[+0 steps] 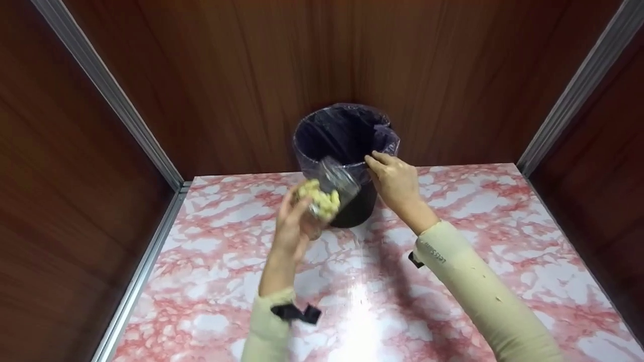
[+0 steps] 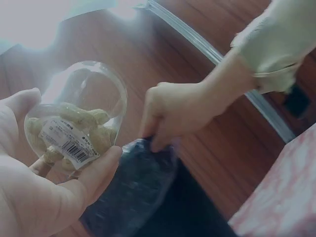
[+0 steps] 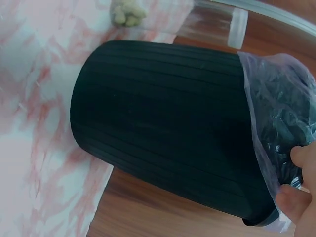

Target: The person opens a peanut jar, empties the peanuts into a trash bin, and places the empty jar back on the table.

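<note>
A black ribbed bin (image 1: 352, 201) (image 3: 168, 123) lined with a translucent bag (image 1: 342, 133) (image 3: 281, 98) stands at the back of the pink marbled table (image 1: 226, 281). My left hand (image 1: 292, 226) (image 2: 44, 182) grips a clear plastic jar (image 1: 327, 193) (image 2: 79, 116) holding pale yellowish pieces, tilted with its open mouth toward the bin's rim. A barcode label shows on the jar in the left wrist view. My right hand (image 1: 395, 178) (image 2: 173, 116) pinches the bag-covered rim on the bin's right side; its fingertips (image 3: 298, 197) show at the rim in the right wrist view.
Dark wood panels (image 1: 226, 75) wall in the table at the back and both sides, with metal strips (image 1: 110, 95) at the corners. The table's near half is bare marbled surface with a bright glare patch (image 1: 359, 311).
</note>
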### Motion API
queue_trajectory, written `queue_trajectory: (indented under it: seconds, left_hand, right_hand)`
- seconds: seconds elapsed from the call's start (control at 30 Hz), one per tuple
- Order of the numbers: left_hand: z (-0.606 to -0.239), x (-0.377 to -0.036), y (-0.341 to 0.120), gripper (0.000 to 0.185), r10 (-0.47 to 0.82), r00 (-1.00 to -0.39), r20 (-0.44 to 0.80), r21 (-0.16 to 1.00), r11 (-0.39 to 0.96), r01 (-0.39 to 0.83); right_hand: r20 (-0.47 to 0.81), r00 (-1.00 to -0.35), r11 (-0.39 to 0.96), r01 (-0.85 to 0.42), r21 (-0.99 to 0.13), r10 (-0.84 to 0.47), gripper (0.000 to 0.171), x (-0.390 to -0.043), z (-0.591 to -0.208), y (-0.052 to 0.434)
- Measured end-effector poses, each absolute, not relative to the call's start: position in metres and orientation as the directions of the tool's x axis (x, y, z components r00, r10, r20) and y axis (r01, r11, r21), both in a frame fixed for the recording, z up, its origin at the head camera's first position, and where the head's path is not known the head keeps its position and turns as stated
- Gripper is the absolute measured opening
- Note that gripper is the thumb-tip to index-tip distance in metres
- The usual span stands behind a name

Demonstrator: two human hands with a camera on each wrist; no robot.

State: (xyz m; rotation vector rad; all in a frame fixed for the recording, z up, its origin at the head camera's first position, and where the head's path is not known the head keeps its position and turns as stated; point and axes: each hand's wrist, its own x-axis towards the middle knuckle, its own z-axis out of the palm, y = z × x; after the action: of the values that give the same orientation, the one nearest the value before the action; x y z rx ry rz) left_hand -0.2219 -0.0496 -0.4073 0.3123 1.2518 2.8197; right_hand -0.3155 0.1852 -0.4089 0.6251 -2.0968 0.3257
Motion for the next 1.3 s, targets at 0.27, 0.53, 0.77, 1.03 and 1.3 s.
queue_trajectory:
  seconds: [0.27,0.53,0.77,1.03,1.3]
  left_hand:
    - [-0.351,-0.268,-0.075,0.057,0.041,-0.997,0.067,0.839,-0.543,0.034]
    - [-0.327,-0.312,-0.08,0.056,0.017,-1.0,-0.014,0.929,-0.368,-0.019]
    - [-0.32,-0.334,-0.08,0.053,0.039,-0.998,-0.056,0.965,-0.254,-0.064]
    - [-0.314,-0.344,-0.079,0.06,0.053,-0.996,-0.074,0.992,-0.098,-0.079]
    - [-0.304,-0.351,-0.07,0.058,0.076,-0.996,-0.056,0.996,0.075,-0.05]
  right_hand:
    - [0.813,-0.476,0.836,-0.548,0.026,-0.337,0.026,-0.313,-0.406,0.185]
    - [0.796,-0.502,0.835,-0.55,0.008,-0.339,0.027,-0.315,-0.4,0.187]
    - [0.803,-0.501,0.843,-0.538,0.004,-0.323,0.027,-0.315,-0.4,0.185]
    - [0.821,-0.477,0.833,-0.553,-0.002,-0.314,0.024,-0.316,-0.403,0.182]
    - [0.811,-0.495,0.838,-0.546,-0.01,-0.312,0.026,-0.314,-0.406,0.185]
